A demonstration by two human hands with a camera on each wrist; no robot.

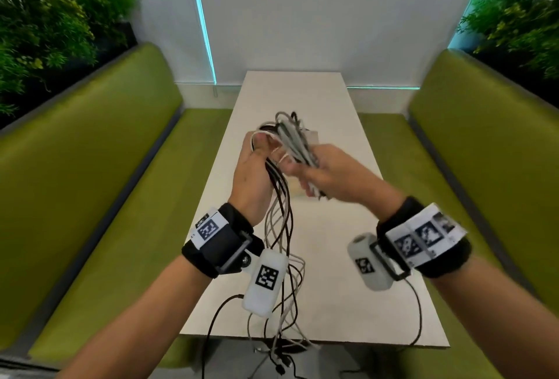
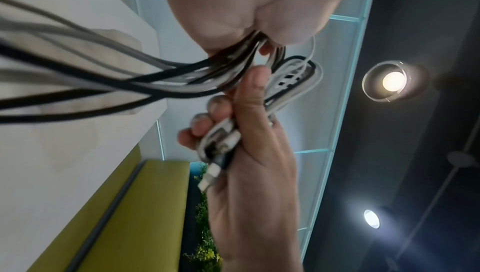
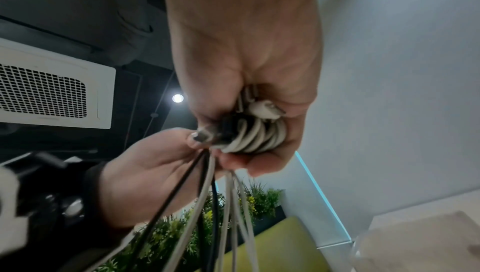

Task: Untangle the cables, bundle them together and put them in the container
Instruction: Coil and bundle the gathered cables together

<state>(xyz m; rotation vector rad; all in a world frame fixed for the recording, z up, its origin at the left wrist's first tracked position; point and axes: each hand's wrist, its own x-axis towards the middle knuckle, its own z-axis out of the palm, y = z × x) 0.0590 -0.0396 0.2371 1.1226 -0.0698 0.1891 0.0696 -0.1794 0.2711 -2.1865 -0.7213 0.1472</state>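
I hold a bundle of white and black cables (image 1: 292, 136) above the white table (image 1: 332, 227). My right hand (image 1: 305, 171) grips the folded loops, and its wrist view shows them coiled in the fist (image 3: 255, 138) with plug ends poking out. My left hand (image 1: 257, 151) closes round the strands just beside it. In the left wrist view the strands leave its palm (image 2: 244, 51). The loose lengths (image 1: 279, 227) hang down and trail over the table's near edge. A pale translucent container (image 1: 313, 136) stands on the table, mostly hidden behind my hands.
Green padded benches (image 1: 106, 166) run along both sides of the narrow table. Plants (image 1: 45, 30) line the bench backs, and a white wall closes off the far end. Cable ends (image 1: 281, 363) dangle below the table's front edge.
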